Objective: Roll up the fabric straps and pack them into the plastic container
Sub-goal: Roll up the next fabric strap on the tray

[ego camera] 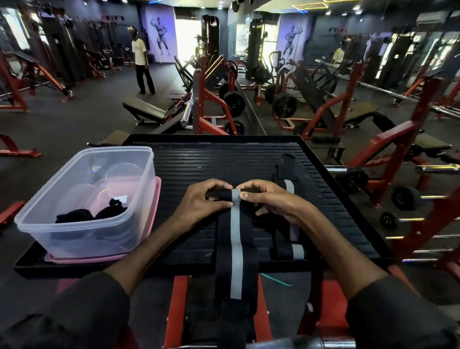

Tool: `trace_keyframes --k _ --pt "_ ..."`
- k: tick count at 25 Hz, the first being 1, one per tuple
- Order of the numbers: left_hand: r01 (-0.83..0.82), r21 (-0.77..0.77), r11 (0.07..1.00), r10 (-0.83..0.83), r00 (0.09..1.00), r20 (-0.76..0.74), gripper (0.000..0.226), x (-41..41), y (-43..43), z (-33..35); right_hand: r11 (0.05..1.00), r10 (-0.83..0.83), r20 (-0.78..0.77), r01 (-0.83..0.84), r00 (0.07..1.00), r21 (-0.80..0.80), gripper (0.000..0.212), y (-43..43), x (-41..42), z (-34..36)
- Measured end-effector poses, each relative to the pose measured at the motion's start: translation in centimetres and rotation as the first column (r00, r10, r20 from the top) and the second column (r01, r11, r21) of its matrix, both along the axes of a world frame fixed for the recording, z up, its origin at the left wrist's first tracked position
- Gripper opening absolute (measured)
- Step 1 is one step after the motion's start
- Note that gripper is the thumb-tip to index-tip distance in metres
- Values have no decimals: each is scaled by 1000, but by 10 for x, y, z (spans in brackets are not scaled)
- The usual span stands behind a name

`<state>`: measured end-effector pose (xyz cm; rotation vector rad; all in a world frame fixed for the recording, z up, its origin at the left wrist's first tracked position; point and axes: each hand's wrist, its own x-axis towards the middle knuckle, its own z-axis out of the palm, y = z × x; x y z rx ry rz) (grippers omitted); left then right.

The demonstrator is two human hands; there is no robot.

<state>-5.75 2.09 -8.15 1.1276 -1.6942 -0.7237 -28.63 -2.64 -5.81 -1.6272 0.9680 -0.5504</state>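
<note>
A black fabric strap with a grey centre stripe (236,243) lies lengthwise on the black ribbed platform (224,158), its near end hanging over the front edge. My left hand (204,199) and my right hand (270,199) both pinch its far end, which is curled into a small roll. A second black and grey strap (288,203) lies to the right, partly under my right hand. The clear plastic container (91,194) stands open on the left of the platform with dark rolled straps (90,214) inside.
A pink lid (153,223) lies under the container. A red metal frame (177,304) and a chrome bar (282,346) sit below the platform's front edge. Gym benches, weight machines and a mirror wall fill the room; a person (141,62) stands far off at the left.
</note>
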Motion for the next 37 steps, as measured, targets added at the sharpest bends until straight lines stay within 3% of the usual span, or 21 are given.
trace_keyframes --k 2,6,10,16,18,21,23,25,30,32,34,37 --pt "50 61 997 -51 999 18 37 3 0 2 990 -11 36 16 999 -139 25 6 -1 -2" --pt "209 340 917 -205 978 -46 24 8 2 -2 943 70 168 -10 983 -333 31 13 -5 -9" --pt "174 308 935 -192 981 28 35 5 0 -5 927 41 184 31 982 -375 36 15 -3 -17" --pt "159 303 940 -194 977 88 31 2 5 -4 902 14 123 40 992 -429 40 24 2 -21" --pt "104 233 967 -139 981 136 33 3 9 -3 925 26 108 17 994 -378 41 26 1 -17" --pt "67 72 995 -79 981 177 36 2 15 -5 999 11 191 -1 982 -52 39 33 -4 -2" --pt "57 -24 998 -52 986 161 38 0 20 -2 992 -111 239 92 965 88 34 38 -4 4" --pt "25 -140 990 -3 989 150 41 -2 27 0 983 -167 185 151 968 100 33 41 -2 6" --pt "-7 -376 927 83 979 186 41 0 40 0 999 -46 59 45 997 21 50 46 0 1" --pt "1 -291 957 48 986 163 43 0 42 4 998 -57 101 60 993 -29 42 48 0 0" --pt "37 -30 999 -35 997 74 44 0 45 12 992 -70 168 86 983 -90 33 51 -1 -4" --pt "181 318 931 -161 983 -89 37 3 50 16 984 -70 237 106 969 -140 30 59 -1 -7"
